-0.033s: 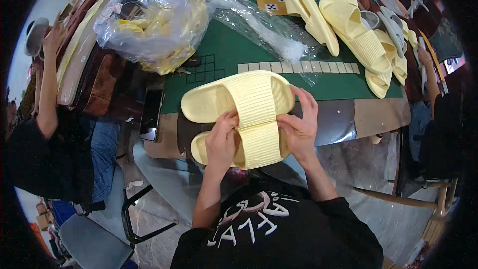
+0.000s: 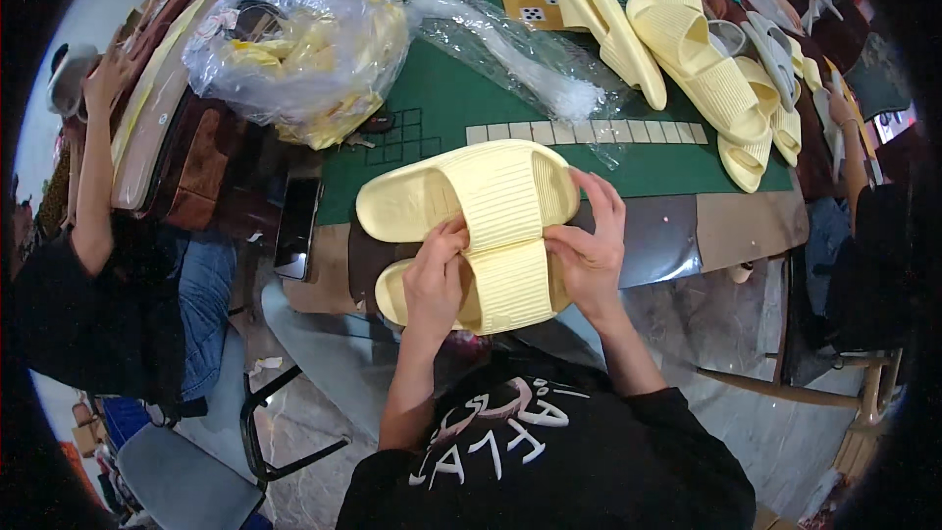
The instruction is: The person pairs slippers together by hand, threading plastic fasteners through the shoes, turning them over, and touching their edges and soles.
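Observation:
A pair of pale yellow slide slippers (image 2: 505, 191) lies side by side in front of me, ribbed straps meeting in the middle and toes to the right. My left hand (image 2: 435, 270) has its fingers closed at the left edges of the straps, where the two slippers touch. On the opposite side, my right hand (image 2: 592, 250) pinches the right edges of the straps at the same seam, its index finger stretched up along the far slipper. Whether a thin tie sits between my fingertips is too small to tell. The near slipper's heel is partly behind my left hand.
Several more yellow slippers (image 2: 702, 54) lie at the back right, with grey ones (image 2: 770, 54) beside them. A plastic bag of yellow items (image 2: 304, 59) sits at the back left, near a sleeve of white strips (image 2: 530, 64). A phone (image 2: 297, 226) rests at the table's left edge. People work on both sides.

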